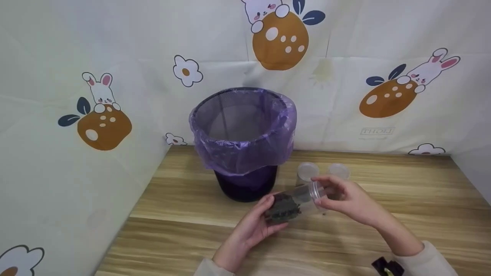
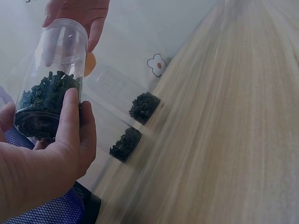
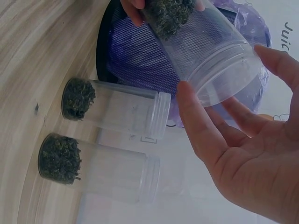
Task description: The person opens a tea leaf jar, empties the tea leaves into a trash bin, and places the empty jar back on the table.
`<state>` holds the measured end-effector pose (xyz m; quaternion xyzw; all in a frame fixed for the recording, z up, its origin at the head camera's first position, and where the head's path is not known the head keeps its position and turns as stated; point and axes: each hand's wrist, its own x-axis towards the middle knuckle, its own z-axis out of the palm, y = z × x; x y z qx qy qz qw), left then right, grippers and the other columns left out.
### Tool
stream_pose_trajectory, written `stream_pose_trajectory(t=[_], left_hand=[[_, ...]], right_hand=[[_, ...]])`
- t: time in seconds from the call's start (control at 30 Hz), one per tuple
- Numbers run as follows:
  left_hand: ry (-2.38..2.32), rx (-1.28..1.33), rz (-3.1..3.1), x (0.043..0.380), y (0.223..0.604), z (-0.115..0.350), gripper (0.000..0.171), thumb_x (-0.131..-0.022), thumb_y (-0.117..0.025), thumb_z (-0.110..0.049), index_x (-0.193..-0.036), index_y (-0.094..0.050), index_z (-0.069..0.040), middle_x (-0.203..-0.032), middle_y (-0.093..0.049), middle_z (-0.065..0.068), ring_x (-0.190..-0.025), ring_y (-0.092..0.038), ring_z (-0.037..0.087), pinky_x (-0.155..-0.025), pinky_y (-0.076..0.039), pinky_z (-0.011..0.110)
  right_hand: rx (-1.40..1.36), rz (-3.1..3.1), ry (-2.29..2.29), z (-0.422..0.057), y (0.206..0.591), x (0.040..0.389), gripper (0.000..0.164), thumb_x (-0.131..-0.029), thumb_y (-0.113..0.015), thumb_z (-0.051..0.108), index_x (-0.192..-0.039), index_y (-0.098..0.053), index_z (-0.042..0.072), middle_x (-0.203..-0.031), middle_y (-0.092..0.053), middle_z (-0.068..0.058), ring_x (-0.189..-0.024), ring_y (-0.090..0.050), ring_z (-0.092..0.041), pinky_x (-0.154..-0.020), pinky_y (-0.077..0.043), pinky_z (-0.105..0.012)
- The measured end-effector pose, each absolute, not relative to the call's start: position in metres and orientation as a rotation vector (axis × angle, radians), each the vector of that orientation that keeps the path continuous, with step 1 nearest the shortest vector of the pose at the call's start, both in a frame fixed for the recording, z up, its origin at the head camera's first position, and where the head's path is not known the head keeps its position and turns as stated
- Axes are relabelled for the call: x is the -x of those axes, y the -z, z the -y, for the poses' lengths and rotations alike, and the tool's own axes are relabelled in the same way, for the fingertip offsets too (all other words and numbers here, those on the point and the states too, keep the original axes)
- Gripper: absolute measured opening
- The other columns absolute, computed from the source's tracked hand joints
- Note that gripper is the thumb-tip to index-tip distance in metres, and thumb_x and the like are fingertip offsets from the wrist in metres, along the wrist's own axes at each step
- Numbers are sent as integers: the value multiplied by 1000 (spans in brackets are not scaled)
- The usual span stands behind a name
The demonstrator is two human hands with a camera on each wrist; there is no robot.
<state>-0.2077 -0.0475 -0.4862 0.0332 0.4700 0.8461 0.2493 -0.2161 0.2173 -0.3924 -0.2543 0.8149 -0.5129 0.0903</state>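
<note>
A clear plastic jar [image 1: 302, 194], partly filled with dark green dried leaves that look like tea [image 3: 170, 16], is held tilted above the table. My left hand [image 1: 254, 227] grips its base end, fingers wrapped round the leaf-filled part. At the other end, my right hand [image 1: 355, 200] holds the clear lid [image 3: 224, 74] between thumb and fingers; the lid sits on the jar. Behind stand two similar lidded jars, the nearer-bin jar [image 3: 124, 105] and the other jar [image 3: 112, 168], both upright with leaves at the bottom.
A dark mesh bin [image 1: 245, 186] lined with a purple bag [image 1: 245, 155] stands at the back, left of the jars. Printed cloth [image 1: 145, 30] walls off the wooden table [image 1: 172, 230] at back and sides. A dark crumb [image 3: 36, 108] lies near the standing jars.
</note>
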Motion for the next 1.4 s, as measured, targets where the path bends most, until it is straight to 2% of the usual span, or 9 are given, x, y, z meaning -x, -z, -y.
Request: stream_pose_trajectory(t=[0.27,0.4,0.57,0.7,0.83,1.03,1.3,1.4], left_hand=[[-2309,-61,-1265,208,487,47,52,-104,-48,-36,-150,-39,-12,-139,-49,14,-114,-61,24,-89,-59,33],[-2313,-43,-1266,207,488,49,56,-104,-47,-36,-152,-34,-11,-140,-47,15,-113,-61,25,-91,-59,34],[-2324,-32,-1253,206,488,49,54,-105,-45,-35,-152,-33,-11,-140,-47,15,-113,-61,25,-92,-59,35],[-2319,-30,-1261,205,487,48,53,-105,-44,-35,-152,-34,-12,-141,-47,15,-114,-61,24,-94,-58,36],[-2309,-26,-1272,205,488,47,52,-105,-45,-36,-151,-36,-13,-141,-46,15,-116,-59,25,-96,-57,39],[-2308,-22,-1268,206,490,47,50,-105,-45,-36,-149,-38,-14,-140,-46,15,-116,-59,26,-95,-58,38],[-2325,5,-1253,206,493,49,52,-105,-46,-36,-151,-35,-13,-140,-46,16,-114,-61,26,-95,-58,37],[-2336,16,-1245,205,493,50,55,-105,-45,-35,-153,-32,-12,-140,-46,16,-112,-62,25,-94,-58,37]], right_hand=[[844,-2359,1580,-217,395,216,54,-90,-70,7,-137,-49,-9,-131,-55,-29,-109,-60,-2,-86,-57,-23],[848,-2339,1595,-216,396,216,56,-91,-70,9,-140,-46,-7,-138,-50,-29,-114,-59,-7,-90,-56,-26],[645,-2485,1521,-213,394,217,53,-96,-66,23,-137,-50,-6,-127,-62,-24,-100,-66,-14,-79,-58,-25],[471,-2550,1449,-209,395,218,56,-95,-66,31,-134,-53,-7,-113,-70,-20,-90,-68,-17,-71,-60,-30],[443,-2534,1458,-208,397,218,59,-93,-69,31,-133,-53,-10,-113,-69,-21,-94,-69,-20,-72,-61,-30],[615,-2478,1510,-214,400,219,55,-93,-70,21,-133,-52,-12,-121,-65,-26,-100,-69,-22,-77,-58,-22],[745,-2405,1591,-221,397,216,54,-91,-71,12,-136,-49,-9,-129,-58,-27,-106,-63,-5,-83,-58,-21],[765,-2380,1637,-223,395,215,55,-91,-71,9,-137,-48,-10,-130,-56,-29,-106,-62,-3,-85,-58,-21]])
